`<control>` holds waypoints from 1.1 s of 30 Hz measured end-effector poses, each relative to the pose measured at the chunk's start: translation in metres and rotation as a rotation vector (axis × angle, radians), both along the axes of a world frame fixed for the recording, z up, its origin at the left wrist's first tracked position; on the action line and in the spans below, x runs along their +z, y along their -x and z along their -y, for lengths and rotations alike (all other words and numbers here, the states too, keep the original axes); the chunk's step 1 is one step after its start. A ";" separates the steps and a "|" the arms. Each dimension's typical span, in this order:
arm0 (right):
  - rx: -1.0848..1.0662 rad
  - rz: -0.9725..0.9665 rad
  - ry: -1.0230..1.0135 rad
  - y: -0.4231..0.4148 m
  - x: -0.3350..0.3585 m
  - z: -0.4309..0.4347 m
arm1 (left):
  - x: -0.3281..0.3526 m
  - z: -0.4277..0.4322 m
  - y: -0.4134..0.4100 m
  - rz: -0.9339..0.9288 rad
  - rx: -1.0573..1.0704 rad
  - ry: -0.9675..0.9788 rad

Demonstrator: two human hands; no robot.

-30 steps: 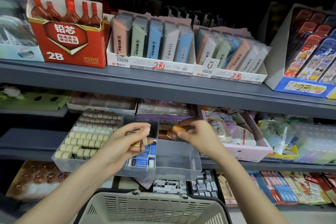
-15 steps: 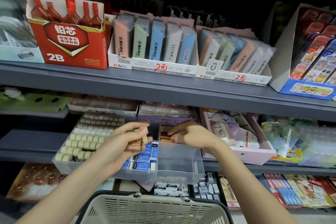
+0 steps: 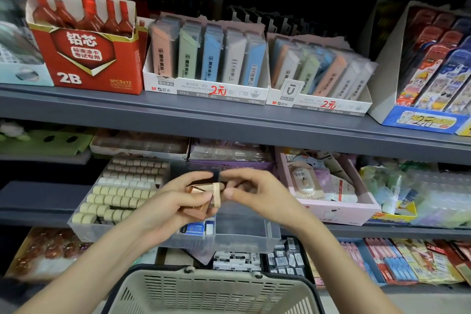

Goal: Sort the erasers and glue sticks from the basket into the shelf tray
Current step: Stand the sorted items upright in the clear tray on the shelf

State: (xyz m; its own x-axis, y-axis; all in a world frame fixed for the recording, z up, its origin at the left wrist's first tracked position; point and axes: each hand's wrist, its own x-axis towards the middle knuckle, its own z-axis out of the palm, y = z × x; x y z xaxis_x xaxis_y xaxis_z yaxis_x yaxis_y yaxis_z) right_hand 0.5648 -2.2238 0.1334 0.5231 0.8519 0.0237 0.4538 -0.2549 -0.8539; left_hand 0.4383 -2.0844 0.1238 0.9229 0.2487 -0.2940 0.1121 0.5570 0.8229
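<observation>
Fingers of the left hand [image 3: 174, 209], over the basket [image 3: 211, 296]: curled under and round a small stack of copper-wrapped packets [image 3: 200, 190], probably erasers. Fingers of the right hand [image 3: 258, 194]: curled narrow, thumb and forefinger pinching a pale piece [image 3: 217, 195] at the right end of that stack.

Held above the middle of the clear shelf tray [image 3: 244, 239], not yet in any compartment. Stands upright, long axis up-down, thin edge toward the camera. Stack beside it tilted, its direction hard to tell.

Could slip if pulled out, being held only by a light pinch, and drop into the basket or a wrong compartment. Could also drag the loose stack apart.

Behind, in the tray: blue-white erasers [image 3: 193, 228] in the middle, rows of cream glue sticks [image 3: 114, 199] at left. Farther up, a red 2B box [image 3: 84, 58].
</observation>
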 end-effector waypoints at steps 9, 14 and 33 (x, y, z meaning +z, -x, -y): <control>-0.023 0.081 0.062 0.012 -0.005 0.011 | -0.001 0.000 0.002 0.046 -0.137 0.018; -0.345 -0.070 0.048 -0.017 0.003 0.028 | -0.009 -0.005 -0.003 -0.104 0.068 -0.194; -0.320 0.499 0.664 -0.060 -0.036 -0.028 | -0.015 -0.007 -0.004 -0.172 0.093 -0.767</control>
State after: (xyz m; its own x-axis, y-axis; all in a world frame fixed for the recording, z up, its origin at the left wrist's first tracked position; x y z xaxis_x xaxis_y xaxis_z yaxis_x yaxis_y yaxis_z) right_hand 0.6245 -2.1958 0.0978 0.7992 0.5859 -0.1341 0.5558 -0.8053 -0.2064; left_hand 0.4421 -2.0774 0.1089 0.8455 0.5136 -0.1461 0.2536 -0.1455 0.9563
